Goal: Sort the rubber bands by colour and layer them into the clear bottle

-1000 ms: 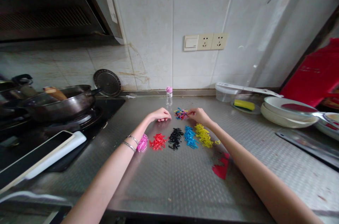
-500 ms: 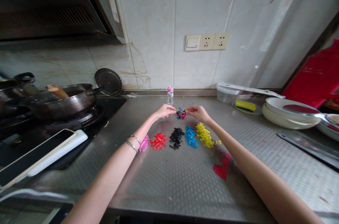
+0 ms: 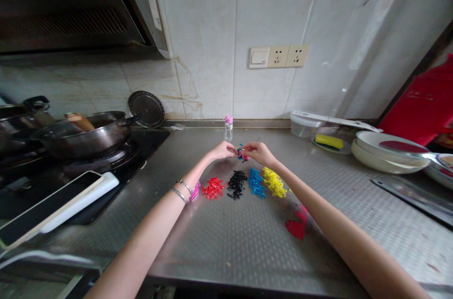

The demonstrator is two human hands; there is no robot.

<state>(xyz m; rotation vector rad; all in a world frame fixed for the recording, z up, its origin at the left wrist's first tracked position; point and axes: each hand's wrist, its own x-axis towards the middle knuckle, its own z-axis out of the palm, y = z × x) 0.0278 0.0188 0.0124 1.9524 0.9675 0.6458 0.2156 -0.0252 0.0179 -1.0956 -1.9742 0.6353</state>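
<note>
A mixed cluster of small coloured rubber bands (image 3: pixel 241 153) lies between my hands, partly covered by the fingers. My left hand (image 3: pixel 224 150) is at its left edge with thumb and fingers pinched together; what they hold is too small to name. From the right, my right hand (image 3: pixel 259 152) pinches rubber bands at the cluster. Nearer to me are sorted heaps: red bands (image 3: pixel 213 188), black bands (image 3: pixel 237 184), blue bands (image 3: pixel 256 183) and yellow bands (image 3: pixel 274 182). A pink heap (image 3: pixel 195 192) is half hidden behind my left wrist.
Behind the hands stands a small clear bottle with a pink cap (image 3: pixel 228 128). A red heart-shaped patch (image 3: pixel 297 226) lies by my right forearm. At left are a pan (image 3: pixel 85 136) and a white-edged phone-like slab (image 3: pixel 53 207); at right, a yellow sponge (image 3: pixel 329 141), bowls (image 3: pixel 385 160) and a cleaver-like blade (image 3: pixel 410 197).
My hands have come closer together over the mixed cluster, the right one moving left and covering more of it. The view has shifted slightly. The sorted heaps look the same.
</note>
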